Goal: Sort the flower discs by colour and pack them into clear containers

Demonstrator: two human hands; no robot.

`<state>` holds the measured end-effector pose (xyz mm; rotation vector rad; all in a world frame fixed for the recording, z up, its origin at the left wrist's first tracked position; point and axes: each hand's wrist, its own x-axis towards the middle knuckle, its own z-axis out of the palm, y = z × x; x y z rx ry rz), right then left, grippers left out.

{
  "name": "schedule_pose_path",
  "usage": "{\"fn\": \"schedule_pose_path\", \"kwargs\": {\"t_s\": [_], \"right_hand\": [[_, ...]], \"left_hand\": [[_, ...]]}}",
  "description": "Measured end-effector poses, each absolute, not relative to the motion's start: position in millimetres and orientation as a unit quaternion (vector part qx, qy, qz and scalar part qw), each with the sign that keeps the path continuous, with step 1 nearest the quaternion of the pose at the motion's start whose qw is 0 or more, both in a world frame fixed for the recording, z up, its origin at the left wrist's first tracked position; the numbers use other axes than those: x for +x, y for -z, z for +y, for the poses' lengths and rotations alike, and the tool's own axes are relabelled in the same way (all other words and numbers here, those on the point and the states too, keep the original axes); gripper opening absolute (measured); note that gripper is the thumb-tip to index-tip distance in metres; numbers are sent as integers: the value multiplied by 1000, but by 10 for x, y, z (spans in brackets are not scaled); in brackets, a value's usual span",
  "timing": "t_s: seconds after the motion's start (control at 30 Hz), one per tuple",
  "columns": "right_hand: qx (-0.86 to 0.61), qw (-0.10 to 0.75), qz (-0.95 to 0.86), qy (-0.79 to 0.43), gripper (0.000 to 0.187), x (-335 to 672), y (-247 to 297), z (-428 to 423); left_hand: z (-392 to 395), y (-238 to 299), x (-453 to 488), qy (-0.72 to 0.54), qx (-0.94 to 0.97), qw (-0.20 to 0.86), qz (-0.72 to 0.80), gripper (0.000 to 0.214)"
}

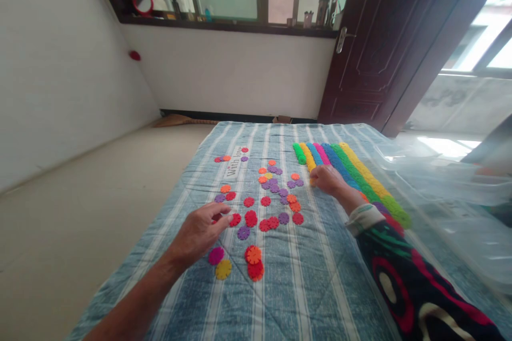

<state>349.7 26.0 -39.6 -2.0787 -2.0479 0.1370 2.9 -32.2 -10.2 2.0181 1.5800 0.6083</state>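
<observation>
Small notched plastic discs in red, orange, purple and yellow lie loose over the striped cloth. My left hand (202,232) is at the left of them, thumb and fingers closed in a pinch at the edge of a red disc (235,219); more red shows between the fingers. Farther right, my right hand (330,178) has its fingertips closed at the near end of a yellow row of discs (308,157), with a bit of yellow showing beneath them. A short green row (299,153) lies just left of it. My right forearm hides parts of the longer rows.
Lined-up rows in blue, green and yellow (362,168) slant along the right side. Clear plastic containers (452,181) stand at the right edge. A "With love" print (235,164) marks the cloth (192,298). Behind are a wall and a dark door (372,37).
</observation>
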Motion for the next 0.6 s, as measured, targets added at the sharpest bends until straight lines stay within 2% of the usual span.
{"fn": "schedule_pose_path", "kwargs": {"t_s": [0.6], "right_hand": [[-730,101,-676,-3,34,3597,366,288]], "left_hand": [[-462,144,-227,-206,733,246,600,39]]}}
